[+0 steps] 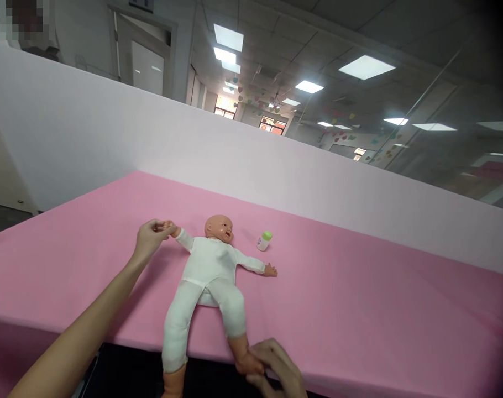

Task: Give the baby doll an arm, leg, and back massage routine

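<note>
Doll (212, 262) lies on the tabletop (359, 293), your left hand (149, 239) pinching the end of its arm (185, 239) and your right hand (280, 369) grasping its foot (248, 362) past the front edge, seemingly a positioning step calling for even support, with the bottle (264, 241) near its head (219, 227) and more room rightward.

Green-lidded bottle (264, 241) is standing on pink cloth (338, 287). White partition (251, 160) is rising behind. Beyond: ceiling lights (367, 67) are glowing, coloured shapes (352, 116) are hanging.
</note>
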`<state>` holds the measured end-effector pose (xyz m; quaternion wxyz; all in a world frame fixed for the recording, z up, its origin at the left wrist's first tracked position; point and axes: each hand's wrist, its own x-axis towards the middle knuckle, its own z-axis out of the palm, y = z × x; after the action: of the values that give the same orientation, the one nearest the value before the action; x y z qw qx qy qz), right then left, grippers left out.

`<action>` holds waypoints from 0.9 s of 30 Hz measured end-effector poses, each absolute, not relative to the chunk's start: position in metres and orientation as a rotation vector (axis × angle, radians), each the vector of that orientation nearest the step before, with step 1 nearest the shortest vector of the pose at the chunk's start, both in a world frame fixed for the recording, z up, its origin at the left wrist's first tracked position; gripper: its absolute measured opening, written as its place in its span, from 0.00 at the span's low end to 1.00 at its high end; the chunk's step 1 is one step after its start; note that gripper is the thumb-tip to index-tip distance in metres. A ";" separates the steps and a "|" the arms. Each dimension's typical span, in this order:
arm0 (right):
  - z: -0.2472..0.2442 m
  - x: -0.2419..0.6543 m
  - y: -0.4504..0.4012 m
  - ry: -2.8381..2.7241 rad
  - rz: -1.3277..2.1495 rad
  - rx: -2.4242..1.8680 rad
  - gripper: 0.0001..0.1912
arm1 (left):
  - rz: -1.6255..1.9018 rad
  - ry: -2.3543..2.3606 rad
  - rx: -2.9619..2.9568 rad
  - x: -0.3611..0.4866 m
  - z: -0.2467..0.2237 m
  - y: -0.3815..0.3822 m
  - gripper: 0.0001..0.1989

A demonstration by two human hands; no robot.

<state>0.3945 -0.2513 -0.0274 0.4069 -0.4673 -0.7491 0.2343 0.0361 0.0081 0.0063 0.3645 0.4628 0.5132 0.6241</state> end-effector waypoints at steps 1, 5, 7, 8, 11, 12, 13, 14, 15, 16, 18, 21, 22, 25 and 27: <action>-0.018 0.391 -0.243 -1.864 0.555 -1.185 0.09 | 1.598 1.305 1.290 0.048 0.014 0.007 0.16; 0.008 0.374 -0.198 -1.832 0.501 -1.215 0.07 | 1.428 1.261 1.606 0.095 0.035 0.003 0.11; 0.009 0.363 -0.172 -1.841 0.493 -1.205 0.08 | 1.332 1.256 1.689 0.115 0.035 0.001 0.09; 0.007 0.357 -0.159 -1.841 0.490 -1.202 0.08 | 1.294 1.260 1.718 0.124 0.033 0.001 0.08; 0.004 0.343 -0.134 -1.812 0.515 -1.208 0.06 | 1.224 1.292 1.766 0.139 0.027 0.002 0.09; 0.006 0.341 -0.132 -1.797 0.529 -1.210 0.06 | 1.214 1.305 1.767 0.139 0.025 0.003 0.10; 0.009 0.341 -0.133 -1.784 0.544 -1.211 0.07 | 1.208 1.309 1.761 0.137 0.024 0.004 0.10; 0.013 0.342 -0.138 -1.776 0.560 -1.210 0.07 | 1.212 1.299 1.742 0.132 0.024 0.006 0.11; 0.018 0.346 -0.146 -1.774 0.577 -1.211 0.07 | 1.233 1.275 1.708 0.124 0.024 0.008 0.11; 0.023 0.351 -0.158 -1.780 0.599 -1.212 0.07 | 1.265 1.251 1.660 0.114 0.025 0.011 0.13; 0.030 0.366 -0.185 -1.815 0.668 -1.213 0.06 | 1.352 1.228 1.526 0.086 0.026 0.015 0.16; 0.021 0.392 -0.225 -1.891 0.822 -1.191 0.07 | 1.436 1.349 1.296 0.038 0.020 0.021 0.21; 0.013 0.400 -0.235 -1.905 0.863 -1.193 0.08 | 1.448 1.393 1.227 0.024 0.015 0.023 0.22; -0.022 0.416 -0.253 -1.952 0.903 -1.209 0.09 | 1.427 1.443 1.046 -0.007 -0.007 0.028 0.23; -0.042 0.420 -0.256 -1.964 0.880 -1.197 0.09 | 1.395 1.439 0.925 -0.015 -0.021 0.029 0.23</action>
<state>0.4203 -0.2562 -0.0421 0.3329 -0.4584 -0.7519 0.3371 -0.0147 0.0294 -0.0207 0.4501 0.3741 0.5821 0.5644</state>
